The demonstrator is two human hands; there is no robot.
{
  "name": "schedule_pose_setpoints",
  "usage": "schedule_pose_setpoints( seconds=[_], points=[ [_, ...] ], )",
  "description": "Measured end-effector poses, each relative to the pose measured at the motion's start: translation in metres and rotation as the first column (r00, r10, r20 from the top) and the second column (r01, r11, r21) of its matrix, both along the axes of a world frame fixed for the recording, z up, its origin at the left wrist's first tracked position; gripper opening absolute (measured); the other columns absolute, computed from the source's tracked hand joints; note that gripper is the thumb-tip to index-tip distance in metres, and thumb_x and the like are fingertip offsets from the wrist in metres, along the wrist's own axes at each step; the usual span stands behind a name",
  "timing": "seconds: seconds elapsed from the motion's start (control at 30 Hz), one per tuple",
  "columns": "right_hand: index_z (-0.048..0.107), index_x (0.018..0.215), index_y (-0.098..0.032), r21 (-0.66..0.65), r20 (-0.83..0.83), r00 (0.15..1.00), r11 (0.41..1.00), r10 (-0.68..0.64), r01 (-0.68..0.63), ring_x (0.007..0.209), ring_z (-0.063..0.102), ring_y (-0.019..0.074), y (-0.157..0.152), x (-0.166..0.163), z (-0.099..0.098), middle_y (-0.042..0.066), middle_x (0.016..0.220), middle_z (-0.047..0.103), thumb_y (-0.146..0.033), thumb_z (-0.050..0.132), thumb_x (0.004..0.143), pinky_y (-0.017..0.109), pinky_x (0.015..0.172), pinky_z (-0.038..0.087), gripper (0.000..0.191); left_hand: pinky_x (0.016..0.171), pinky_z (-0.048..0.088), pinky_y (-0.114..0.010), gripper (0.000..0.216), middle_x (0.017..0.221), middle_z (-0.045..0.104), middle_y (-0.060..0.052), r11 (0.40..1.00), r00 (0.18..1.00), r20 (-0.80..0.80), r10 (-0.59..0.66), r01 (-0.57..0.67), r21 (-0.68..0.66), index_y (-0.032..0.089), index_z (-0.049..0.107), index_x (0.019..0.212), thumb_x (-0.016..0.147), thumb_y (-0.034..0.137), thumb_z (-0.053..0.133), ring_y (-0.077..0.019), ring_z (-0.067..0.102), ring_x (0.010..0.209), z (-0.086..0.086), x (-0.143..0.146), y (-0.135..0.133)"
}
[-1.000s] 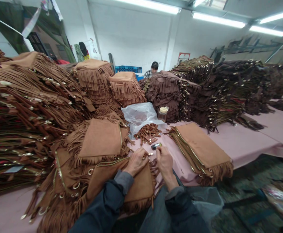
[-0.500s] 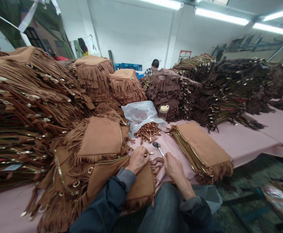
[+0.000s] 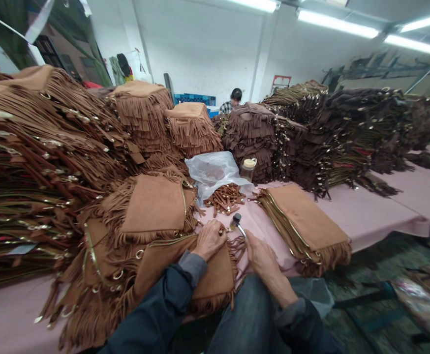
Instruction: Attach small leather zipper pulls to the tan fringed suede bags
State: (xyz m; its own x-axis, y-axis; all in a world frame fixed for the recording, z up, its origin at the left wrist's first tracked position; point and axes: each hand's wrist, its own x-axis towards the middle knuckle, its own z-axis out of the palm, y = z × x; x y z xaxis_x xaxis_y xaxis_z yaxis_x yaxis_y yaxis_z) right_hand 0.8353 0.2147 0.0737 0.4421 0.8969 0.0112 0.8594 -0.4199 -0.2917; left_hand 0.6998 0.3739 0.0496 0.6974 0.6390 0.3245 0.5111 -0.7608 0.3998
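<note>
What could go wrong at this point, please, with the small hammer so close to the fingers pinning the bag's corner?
The hammer head sits right beside the left hand, which pins the tan fringed bag at its corner, so a stray blow might catch a fingertip. The right hand grips the handle low, so aim may wander. The bag rests partly on a sloping pile of bags and could shift under a strike.

Tan fringed bags [image 3: 156, 206] piling left; dark brown bags [image 3: 252, 137] stacking behind. Pink tablecloth [image 3: 366, 216] showing. Clear plastic bag [image 3: 213, 172] glinting whitish. Blue crate [image 3: 195, 100] sitting back. Sleeves [image 3: 163, 314] showing dark navy.
</note>
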Motion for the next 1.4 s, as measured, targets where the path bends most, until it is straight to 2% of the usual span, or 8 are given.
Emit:
schedule_pose_setpoints(
  seconds=[0.27,0.47,0.77,0.9,1.0,1.1,1.27,1.4],
  points=[
    [0.059,0.13,-0.025,0.188,0.116,0.984,0.976,-0.135,0.112,0.101,0.058,0.0254,0.011,0.003,-0.005,0.011,0.107,0.064,-0.018,0.039,0.1,0.03,0.076,0.042,0.037,0.081,0.049,-0.029,0.012,0.091,0.072,-0.003,0.966,0.981,0.19,0.031,0.019,-0.256,0.02,0.068,0.088,0.082,0.022,0.057,-0.0178,0.065,0.087,0.006,-0.006,0.001],
    [0.063,0.112,-0.021,0.409,-0.33,0.934,0.912,0.136,0.012,0.093,0.061,0.0202,0.017,-0.031,-0.012,0.006,0.1,0.067,-0.031,0.047,0.099,0.027,0.082,0.044,0.024,0.083,0.053,-0.029,0.016,0.086,0.073,-0.003,0.907,0.921,0.386,0.055,0.115,-0.404,0.018,0.071,0.088,0.081,0.022,0.058,-0.017,0.068,0.083,0.016,-0.01,0.001],
    [0.065,0.1,-0.013,0.364,-0.91,0.263,0.92,0.319,0.143,0.084,0.064,0.0221,0.032,-0.062,-0.01,0.004,0.089,0.069,-0.032,0.066,0.077,0.028,0.071,0.048,0.03,0.076,0.055,-0.028,0.014,0.082,0.072,-0.003,0.835,0.866,0.496,0.064,0.226,-0.502,0.016,0.069,0.086,0.084,0.027,0.061,-0.0169,0.068,0.079,0.025,-0.017,-0.018],
    [0.067,0.088,-0.013,0.388,-0.917,0.169,0.903,0.36,0.184,0.07,0.059,0.0174,0.021,-0.043,0.01,0.001,0.076,0.066,-0.029,0.061,0.075,0.025,0.064,0.044,0.021,0.083,0.055,-0.03,0.017,0.094,0.072,-0.003,0.869,0.816,0.574,0.063,0.238,-0.435,0.019,0.069,0.095,0.088,0.033,0.061,-0.0183,0.068,0.089,0.044,-0.025,-0.033],
    [0.069,0.096,-0.014,0.462,-0.88,0.246,0.854,0.407,0.24,0.079,0.062,0.02,0.003,-0.011,0.05,0.003,0.086,0.07,-0.035,0.062,0.079,0.028,0.073,0.048,0.028,0.095,0.052,-0.034,0.017,0.102,0.07,-0.004,0.943,0.765,0.642,0.06,0.167,-0.287,0.022,0.069,0.096,0.09,0.034,0.059,-0.0198,0.065,0.102,0.065,-0.031,-0.036],
    [0.071,0.101,-0.016,0.591,-0.748,0.532,0.763,0.397,0.262,0.091,0.063,0.0229,-0.02,0.03,0.105,0.005,0.096,0.071,-0.039,0.063,0.083,0.032,0.084,0.05,0.03,0.1,0.05,-0.037,0.017,0.107,0.067,-0.005,0.984,0.763,0.645,0.036,0.086,-0.157,0.023,0.068,0.096,0.092,0.033,0.056,-0.0209,0.063,0.107,0.071,-0.035,-0.029],
    [0.07,0.1,-0.017,0.821,-0.381,0.911,0.511,0.159,0.254,0.085,0.06,0.019,-0.064,0.083,0.187,0.003,0.089,0.068,-0.041,0.062,0.09,0.032,0.083,0.05,0.028,0.093,0.051,-0.038,0.018,0.106,0.066,-0.006,0.999,0.893,0.448,0.048,-0.037,-0.033,0.023,0.066,0.1,0.092,0.029,0.052,-0.0227,0.061,0.104,0.028,-0.04,-0.012],
    [0.071,0.101,-0.019,0.919,-0.112,0.988,0.368,-0.102,0.142,0.09,0.06,0.0193,-0.09,0.117,0.207,0.006,0.101,0.065,-0.04,0.061,0.092,0.034,0.087,0.049,0.025,0.091,0.047,-0.039,0.017,0.103,0.066,-0.006,0.998,0.982,0.191,0.001,-0.013,0.06,0.025,0.065,0.099,0.093,0.028,0.049,-0.0245,0.058,0.101,0.001,-0.04,-0.014]
  ],
)
